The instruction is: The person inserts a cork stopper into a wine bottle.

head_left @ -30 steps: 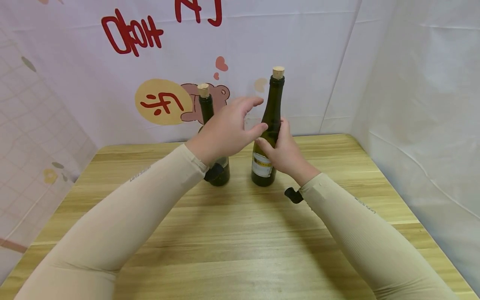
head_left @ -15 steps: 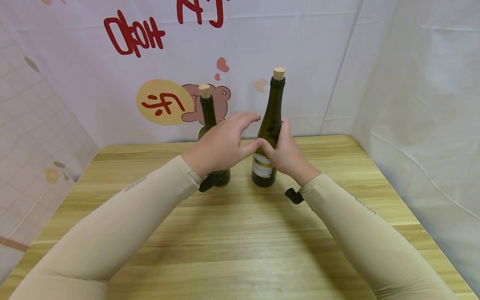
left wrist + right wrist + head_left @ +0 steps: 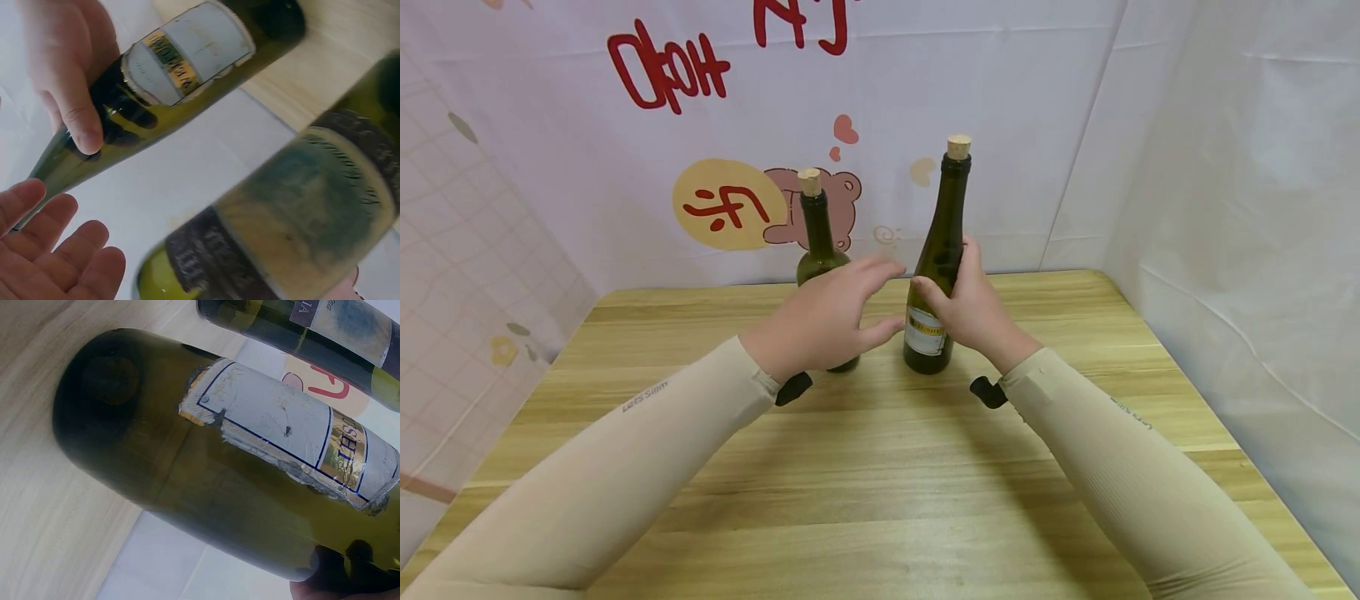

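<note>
A dark green wine bottle point(image 3: 951, 204) with a white and gold label stands on the table, a cork point(image 3: 958, 147) in its mouth. My right hand point(image 3: 976, 307) grips it around the body, thumb across the front. To its left is a second corked wine bottle point(image 3: 817, 225), its lower part mostly covered by my left hand point(image 3: 816, 321) in the head view. That hand hovers in front, fingers and thumb spread apart, holding nothing. In the left wrist view the second bottle's beige and blue label point(image 3: 300, 212) faces the camera, apart from the left hand's fingertips point(image 3: 90, 237).
The wooden table point(image 3: 865, 500) stretches toward me and ends at a white printed cloth point(image 3: 1000, 83) behind. Another white cloth point(image 3: 1247, 208) hangs along the right side. A dark wrist camera point(image 3: 988, 392) sits beneath the right wrist.
My left hand has drawn away from the right bottle, moving down and to the left, uncovering more of the left bottle's shoulder. My right hand and both bottles stay in place.
</note>
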Tool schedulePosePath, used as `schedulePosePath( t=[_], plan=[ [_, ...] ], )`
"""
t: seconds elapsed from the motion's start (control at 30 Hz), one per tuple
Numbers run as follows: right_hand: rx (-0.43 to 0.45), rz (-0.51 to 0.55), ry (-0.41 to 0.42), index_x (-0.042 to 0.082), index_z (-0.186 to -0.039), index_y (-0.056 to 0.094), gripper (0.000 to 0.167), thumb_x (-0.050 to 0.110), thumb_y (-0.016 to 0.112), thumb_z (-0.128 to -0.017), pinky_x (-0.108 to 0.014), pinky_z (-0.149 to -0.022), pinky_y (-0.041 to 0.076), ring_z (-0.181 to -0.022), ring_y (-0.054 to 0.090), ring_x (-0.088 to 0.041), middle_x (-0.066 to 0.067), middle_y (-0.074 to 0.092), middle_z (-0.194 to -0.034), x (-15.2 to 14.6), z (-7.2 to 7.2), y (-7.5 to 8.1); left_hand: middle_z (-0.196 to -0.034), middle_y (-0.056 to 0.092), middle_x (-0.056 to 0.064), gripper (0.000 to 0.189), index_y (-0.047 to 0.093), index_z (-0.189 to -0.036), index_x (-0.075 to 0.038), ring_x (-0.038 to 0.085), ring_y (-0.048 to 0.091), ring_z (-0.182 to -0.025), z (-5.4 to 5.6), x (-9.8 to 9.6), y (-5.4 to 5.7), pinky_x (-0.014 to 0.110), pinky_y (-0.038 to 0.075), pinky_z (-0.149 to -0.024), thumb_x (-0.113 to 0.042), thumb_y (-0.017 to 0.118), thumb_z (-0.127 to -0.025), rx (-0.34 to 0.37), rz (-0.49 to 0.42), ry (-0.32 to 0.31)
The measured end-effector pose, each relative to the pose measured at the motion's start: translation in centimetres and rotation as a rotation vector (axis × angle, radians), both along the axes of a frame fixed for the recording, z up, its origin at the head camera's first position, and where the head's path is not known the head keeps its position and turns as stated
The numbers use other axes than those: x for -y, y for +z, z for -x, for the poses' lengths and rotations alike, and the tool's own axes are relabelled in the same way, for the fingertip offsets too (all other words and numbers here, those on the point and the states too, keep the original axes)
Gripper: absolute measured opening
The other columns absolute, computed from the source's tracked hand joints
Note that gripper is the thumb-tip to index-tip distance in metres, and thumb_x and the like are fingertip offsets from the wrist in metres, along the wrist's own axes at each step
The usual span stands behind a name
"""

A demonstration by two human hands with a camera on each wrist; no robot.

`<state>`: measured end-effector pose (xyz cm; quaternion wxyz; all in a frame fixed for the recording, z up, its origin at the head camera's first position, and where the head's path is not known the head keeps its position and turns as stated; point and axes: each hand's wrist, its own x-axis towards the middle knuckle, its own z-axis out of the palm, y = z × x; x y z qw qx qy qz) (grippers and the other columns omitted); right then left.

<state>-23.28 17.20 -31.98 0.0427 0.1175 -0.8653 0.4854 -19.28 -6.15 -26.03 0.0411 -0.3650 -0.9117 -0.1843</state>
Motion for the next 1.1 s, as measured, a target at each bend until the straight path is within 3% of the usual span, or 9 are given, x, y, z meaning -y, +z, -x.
schedulePosePath(
  t=[0.07, 0.3, 0.53, 0.87, 1.1],
  plan=[
    [-0.002, 0.003, 0.003, 0.011, -0.155, 0.016, 0.078, 0.040, 0.066, -0.103, -0.058, -0.111, 0.048, -0.127, 0.060, -0.034, -0.016, 0.053, -0.138, 0.0, 0.0, 0.0, -0.157, 0.052, 0.006, 0.066, 0.048, -0.156, -0.010, 0.023, 0.057, -0.140, -0.2, 0.4, -0.4, 0.043, 0.047, -0.117, -0.042, 0.067, -0.102, -0.024, 0.021, -0.018],
    [0.003, 0.008, 0.004, 0.011, -0.156, 0.015, 0.078, 0.041, 0.066, -0.103, -0.059, -0.111, 0.047, -0.128, 0.060, -0.034, -0.016, 0.052, -0.139, 0.0, 0.0, -0.1, -0.155, 0.055, 0.008, 0.069, 0.052, -0.153, -0.006, 0.026, 0.055, -0.142, -1.5, 2.3, -1.6, 0.045, 0.046, -0.119, -0.045, 0.072, -0.099, -0.064, 0.042, -0.071],
    [0.028, 0.000, -0.003, 0.013, -0.156, 0.015, 0.079, 0.045, 0.065, -0.103, -0.061, -0.111, 0.047, -0.131, 0.058, -0.035, -0.016, 0.051, -0.142, 0.1, 0.0, 0.0, -0.141, 0.063, 0.007, 0.061, 0.062, -0.143, -0.008, 0.024, 0.065, -0.123, -2.0, 4.7, -3.4, 0.044, 0.053, -0.109, -0.043, 0.077, -0.095, -0.141, -0.012, -0.066],
    [0.030, 0.000, -0.001, 0.013, -0.157, 0.015, 0.079, 0.045, 0.064, -0.103, -0.061, -0.112, 0.046, -0.133, 0.057, -0.035, -0.017, 0.050, -0.145, 0.0, 0.0, 0.1, -0.138, 0.068, 0.008, 0.058, 0.066, -0.140, -0.008, 0.028, 0.065, -0.128, -1.9, 8.3, -5.3, 0.050, 0.053, -0.108, -0.043, 0.077, -0.095, -0.212, -0.053, -0.020],
    [0.045, 0.006, 0.002, 0.013, -0.158, 0.013, 0.081, 0.044, 0.064, -0.104, -0.061, -0.113, 0.045, -0.134, 0.056, -0.035, -0.016, 0.049, -0.146, 0.0, 0.0, 0.1, -0.138, 0.067, 0.011, 0.063, 0.064, -0.141, -0.008, 0.033, 0.065, -0.126, -1.1, 10.8, -6.7, 0.053, 0.053, -0.106, -0.044, 0.080, -0.092, -0.248, -0.051, 0.075]
  ],
)
